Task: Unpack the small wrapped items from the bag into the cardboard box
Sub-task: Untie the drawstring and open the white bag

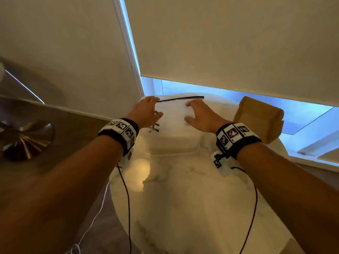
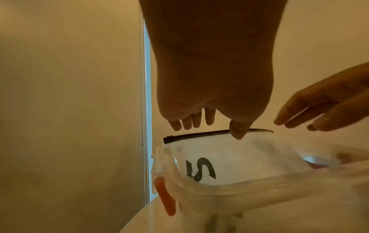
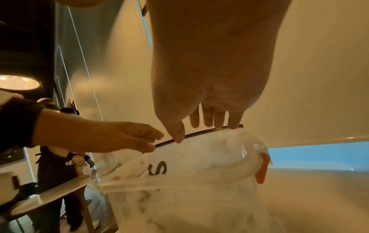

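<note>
A frosted white bag (image 1: 172, 116) with a black zip strip (image 1: 181, 98) along its top and black lettering stands in a clear plastic tub (image 1: 174, 145) on the table. My left hand (image 1: 149, 111) is at the strip's left end; its thumb (image 2: 237, 132) lies across the strip (image 2: 195, 134) and its fingers hang straight behind it. My right hand (image 1: 198, 114) is spread over the bag's right side, with its thumb (image 3: 177, 135) and fingertips (image 3: 233, 124) at the strip (image 3: 199, 134). The brown cardboard box (image 1: 256, 121) stands to the right. No wrapped items show.
The round marble table (image 1: 183, 208) has bare surface in front of the tub. The tub carries orange latches (image 2: 165, 197). A wall and a window with a lowered blind (image 1: 220, 43) are close behind. Another person (image 3: 60, 165) stands beyond the table; a metal base (image 1: 27, 140) sits on the floor, left.
</note>
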### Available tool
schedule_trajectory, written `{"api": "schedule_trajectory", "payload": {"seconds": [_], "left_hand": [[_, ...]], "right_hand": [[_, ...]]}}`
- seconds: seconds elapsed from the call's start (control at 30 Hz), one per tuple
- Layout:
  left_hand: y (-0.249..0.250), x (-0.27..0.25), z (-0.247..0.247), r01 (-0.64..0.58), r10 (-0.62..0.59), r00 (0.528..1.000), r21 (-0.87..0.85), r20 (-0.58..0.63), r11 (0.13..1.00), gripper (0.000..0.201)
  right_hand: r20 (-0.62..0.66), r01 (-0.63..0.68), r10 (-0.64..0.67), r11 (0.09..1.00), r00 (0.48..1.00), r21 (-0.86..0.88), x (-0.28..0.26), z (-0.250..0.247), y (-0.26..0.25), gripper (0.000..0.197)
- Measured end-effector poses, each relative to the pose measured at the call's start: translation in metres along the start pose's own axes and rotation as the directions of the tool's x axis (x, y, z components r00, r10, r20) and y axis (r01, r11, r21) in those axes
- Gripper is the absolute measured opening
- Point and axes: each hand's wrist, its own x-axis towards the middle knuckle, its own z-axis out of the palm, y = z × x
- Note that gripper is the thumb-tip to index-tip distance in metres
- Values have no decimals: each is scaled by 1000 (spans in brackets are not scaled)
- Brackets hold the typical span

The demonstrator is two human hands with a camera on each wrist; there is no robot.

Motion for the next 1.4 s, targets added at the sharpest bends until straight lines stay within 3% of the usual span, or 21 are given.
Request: {"api": "schedule_trajectory", "payload": {"seconds": [0.17,0.3,0.4,0.47,0.63,0.97,1.23,1.4], "left_hand": [[-13,18,15,80,-78,997,103,-17,991,55],[-21,22,19,-12,18,999,138,-45,990,32],[-26,18,24,-100,111,983,82,-147,992,25],[-28,15,25,-143,149,968,46,-202,989,23],[-19,10,16,-161,135,961,-90,-240,983,23],[22,-9,-82,-324,223,874,-176,-432,929,21],[57,-52,-160,-522,353,750,-173,-560,835,24],[74,-92,-173,-644,444,675,-175,-590,745,23]], "right_hand": [[-10,45,-47,994,999,-100,39,-4,3,63],[-16,6,-10,962,1000,-274,55,0,10,59],[-24,12,-21,938,999,-346,59,6,13,37],[-67,15,-39,943,997,-334,59,10,11,27],[-226,6,-45,986,973,-167,49,16,3,24],[-545,129,-130,991,828,-40,15,-51,-67,31],[-738,164,-167,983,653,-78,-47,-114,-141,26],[-784,138,-165,985,599,-102,-100,-126,-158,25]]}}
